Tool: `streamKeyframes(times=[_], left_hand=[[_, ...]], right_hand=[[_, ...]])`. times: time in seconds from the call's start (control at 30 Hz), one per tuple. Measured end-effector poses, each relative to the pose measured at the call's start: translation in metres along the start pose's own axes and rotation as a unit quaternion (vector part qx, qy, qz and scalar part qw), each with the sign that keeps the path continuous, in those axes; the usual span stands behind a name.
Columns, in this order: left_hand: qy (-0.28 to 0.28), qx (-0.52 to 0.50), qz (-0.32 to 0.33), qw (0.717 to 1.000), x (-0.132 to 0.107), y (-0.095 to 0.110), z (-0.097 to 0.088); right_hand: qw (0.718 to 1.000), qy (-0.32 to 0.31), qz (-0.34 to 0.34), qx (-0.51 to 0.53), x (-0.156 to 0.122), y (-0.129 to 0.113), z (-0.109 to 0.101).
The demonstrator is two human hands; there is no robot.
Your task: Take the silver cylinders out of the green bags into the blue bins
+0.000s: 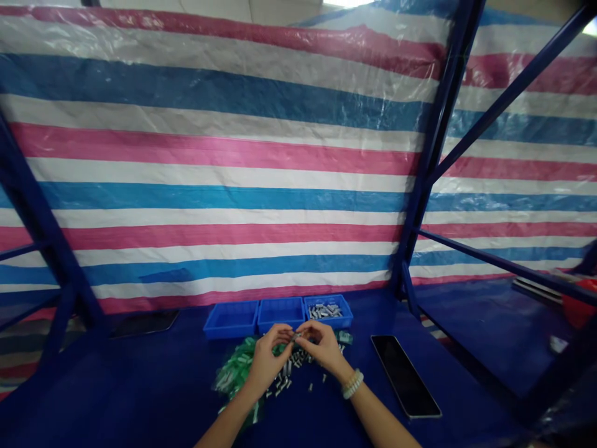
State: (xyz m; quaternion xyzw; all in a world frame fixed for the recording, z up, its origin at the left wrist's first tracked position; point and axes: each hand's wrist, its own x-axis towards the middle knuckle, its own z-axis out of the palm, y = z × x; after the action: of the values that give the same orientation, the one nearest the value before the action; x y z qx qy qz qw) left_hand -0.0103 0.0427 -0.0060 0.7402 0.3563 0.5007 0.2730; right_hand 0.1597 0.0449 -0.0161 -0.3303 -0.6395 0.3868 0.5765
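Observation:
My left hand and my right hand meet over the middle of the blue table, thumbs and fingertips pinched together. Between the fingertips is a small shiny metal part, too small to name more exactly. Below the hands lie several loose screw-like metal pieces, partly covered by the fingers. Green-tinted clear plastic bags with small pieces are heaped beside my left hand. A bracelet of pale beads circles my right wrist.
Behind the hands stand three blue trays: the left, the middle and the right, which holds metal pieces. A phone-like black slab lies right, another dark flat device back left. Blue posts and a striped sheet border the table.

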Motion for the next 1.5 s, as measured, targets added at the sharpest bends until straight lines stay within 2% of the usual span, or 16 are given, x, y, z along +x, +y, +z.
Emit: streamKeyframes(times=[0.07, 0.17, 0.3, 0.47, 0.67, 0.8, 0.87, 0.93, 1.03, 1.23, 1.37, 1.5], left_hand=[[0.002, -0.005, -0.024, 1.0, -0.001, 0.001, 0.0], [-0.032, -0.04, -0.061, 0.997, -0.003, 0.003, 0.001], [-0.068, -0.111, -0.114, 0.985, -0.006, 0.002, 0.003], [-0.043, -0.145, -0.138, 0.979, -0.008, -0.007, 0.006], [0.031, -0.12, -0.103, 0.987, -0.004, -0.005, 0.002], [-0.002, -0.109, -0.05, 0.993, -0.002, 0.004, -0.003], [-0.017, -0.098, -0.03, 0.995, -0.001, 0.006, -0.006], [-0.013, -0.083, -0.021, 0.996, 0.0, 0.005, -0.008], [0.004, -0.049, -0.016, 0.999, 0.003, 0.0, -0.013], [0.015, 0.041, 0.011, 0.999, 0.004, -0.003, -0.018], [0.026, 0.07, 0.05, 0.996, 0.004, 0.001, -0.018], [0.024, 0.086, 0.056, 0.994, 0.005, -0.001, -0.019]], right_hand=[[0.999, 0.007, -0.026, -0.03, 0.0, -0.003, -0.001], [0.995, 0.003, -0.065, -0.074, -0.001, -0.009, -0.001], [0.991, -0.015, -0.076, -0.113, -0.002, -0.012, 0.002], [0.99, -0.017, -0.068, -0.121, -0.003, -0.011, 0.002], [0.999, -0.005, -0.017, -0.046, -0.001, -0.006, -0.004], [0.999, -0.018, 0.018, 0.025, -0.002, 0.003, 0.0], [0.999, -0.021, 0.017, 0.028, -0.001, 0.007, 0.001], [0.999, -0.001, -0.011, -0.032, 0.001, 0.008, -0.003], [0.984, 0.067, -0.062, -0.154, 0.007, 0.009, -0.023], [0.945, 0.193, -0.073, -0.255, 0.015, 0.024, -0.066], [0.923, 0.218, -0.082, -0.307, 0.015, 0.034, -0.073], [0.907, 0.231, -0.094, -0.341, 0.014, 0.037, -0.074]])
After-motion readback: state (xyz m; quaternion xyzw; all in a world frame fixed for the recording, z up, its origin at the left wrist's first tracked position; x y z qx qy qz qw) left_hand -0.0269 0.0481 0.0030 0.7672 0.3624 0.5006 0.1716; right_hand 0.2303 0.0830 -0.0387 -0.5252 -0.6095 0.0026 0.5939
